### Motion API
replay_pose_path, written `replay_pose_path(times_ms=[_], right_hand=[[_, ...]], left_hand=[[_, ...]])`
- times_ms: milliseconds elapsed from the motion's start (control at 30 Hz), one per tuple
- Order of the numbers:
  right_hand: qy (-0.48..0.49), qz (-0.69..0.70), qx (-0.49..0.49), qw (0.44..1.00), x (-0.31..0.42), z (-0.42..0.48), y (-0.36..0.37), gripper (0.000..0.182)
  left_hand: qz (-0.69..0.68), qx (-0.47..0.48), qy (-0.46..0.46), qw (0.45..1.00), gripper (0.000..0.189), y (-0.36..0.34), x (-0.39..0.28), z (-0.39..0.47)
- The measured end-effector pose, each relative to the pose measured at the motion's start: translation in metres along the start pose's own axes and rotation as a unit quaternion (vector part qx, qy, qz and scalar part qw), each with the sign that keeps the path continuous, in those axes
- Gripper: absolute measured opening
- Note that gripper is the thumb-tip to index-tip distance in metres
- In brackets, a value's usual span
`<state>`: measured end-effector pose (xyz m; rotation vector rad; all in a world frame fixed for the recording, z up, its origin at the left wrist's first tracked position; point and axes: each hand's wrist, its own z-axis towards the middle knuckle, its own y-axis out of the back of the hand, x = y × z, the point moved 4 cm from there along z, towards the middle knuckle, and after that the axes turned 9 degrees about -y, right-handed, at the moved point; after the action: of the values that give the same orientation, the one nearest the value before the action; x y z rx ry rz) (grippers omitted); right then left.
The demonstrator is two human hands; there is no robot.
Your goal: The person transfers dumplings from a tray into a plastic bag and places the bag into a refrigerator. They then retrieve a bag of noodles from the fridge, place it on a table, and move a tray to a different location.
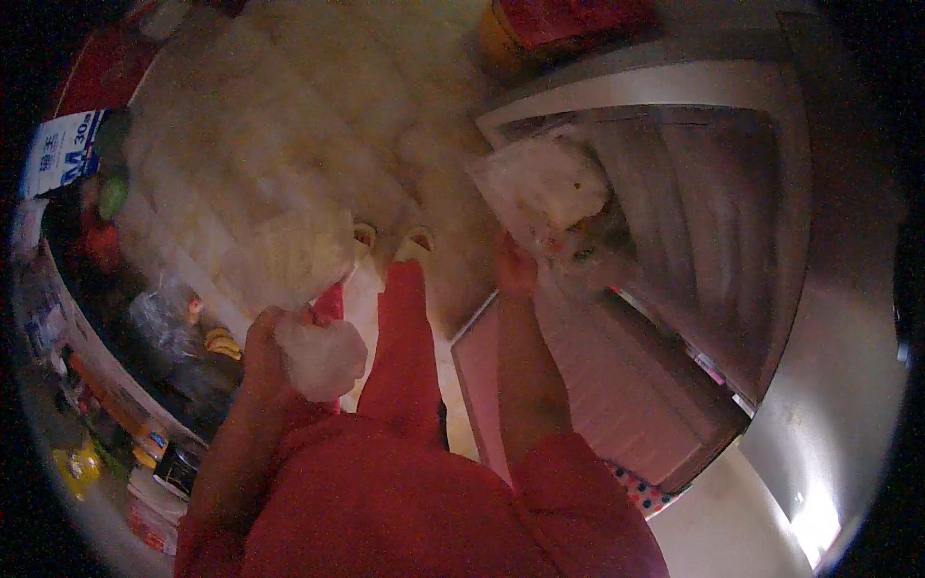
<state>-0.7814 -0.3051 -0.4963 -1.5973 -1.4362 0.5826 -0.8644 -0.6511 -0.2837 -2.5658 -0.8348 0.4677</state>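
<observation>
My left hand (266, 329) is closed around a whitish, lumpy bundle (321, 359), perhaps a plastic bag. Just beyond it spreads a pale, streaky sheet-like thing (289, 253), too blurred to name. On the other side, my right hand (515, 264) is at the near edge of a bin or drawer (498, 173) in an open refrigerator-like cabinet (686, 217). Inside lies a whitish bag (556, 180) with small dark and green bits beside it. The right fingers are blurred, and their grip is unclear. A reddish door panel (614, 390) stands open beneath my right forearm.
To the left, a dark surface carries bananas (222, 344), a clear plastic bag (162, 311) and a green item (113, 197). A white and blue box (61, 155) bears writing. My slippers (417, 240) are on the pale floor. A red-topped container (571, 25) stands ahead.
</observation>
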Motion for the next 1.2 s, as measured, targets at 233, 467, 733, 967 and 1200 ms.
replay_pose_path(times_ms=[233, 467, 733, 967, 1200], right_hand=[[-0.047, 0.075, -0.108, 0.990, 0.001, 0.002, 0.054, 0.053], [-0.124, -0.499, -0.302, 0.803, 0.041, 0.007, 0.032, 0.040], [0.252, -0.959, -0.104, 0.077, 0.085, 0.057, -0.126, 0.062], [0.121, -0.980, -0.084, -0.137, 0.086, 0.086, -0.024, 0.041], [0.111, -0.976, -0.083, 0.171, 0.124, 0.044, -0.023, 0.042]], left_hand=[[0.024, -0.013, -0.042, 0.999, 0.029, -0.020, -0.003, -0.005], [-0.028, -0.021, 0.046, 0.998, 0.031, 0.001, -0.005, 0.007], [-0.066, 0.010, 0.006, 0.998, 0.030, 0.012, 0.012, 0.016], [-0.058, -0.022, -0.037, 0.997, 0.028, 0.011, 0.004, 0.018], [-0.033, -0.004, -0.022, 0.999, 0.030, 0.009, 0.004, 0.020]])
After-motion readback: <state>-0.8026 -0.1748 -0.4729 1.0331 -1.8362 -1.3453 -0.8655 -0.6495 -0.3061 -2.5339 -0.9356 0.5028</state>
